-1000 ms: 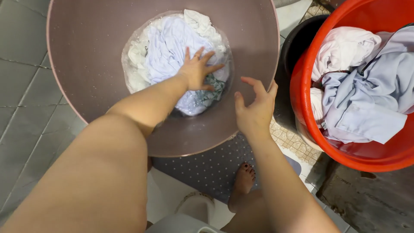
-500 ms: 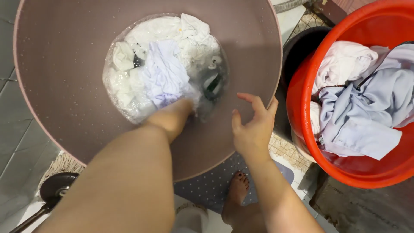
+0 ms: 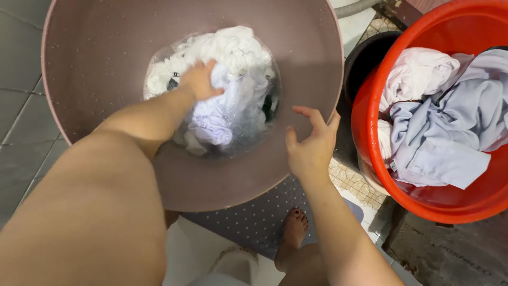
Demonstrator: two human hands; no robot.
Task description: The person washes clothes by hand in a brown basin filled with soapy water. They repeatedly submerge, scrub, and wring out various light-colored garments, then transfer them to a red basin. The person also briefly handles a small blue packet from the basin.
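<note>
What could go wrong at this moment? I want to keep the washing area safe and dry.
Water may slop over: the left hand is clenched in soaked white clothes while the brown tub seems tilted, steadied only by the right hand at its rim. A bare foot rests on the dotted mat beside tiled floor, so spilled water could make it slippery. The red basin stands close and might get knocked.

Both arms are seen bare to the shoulder, with no sleeves, rings, bracelets or watch worn on the left hand (image 3: 200, 79) or right hand (image 3: 309, 148). Dark polish is worn on the toenails of the bare foot (image 3: 291, 233).
</note>
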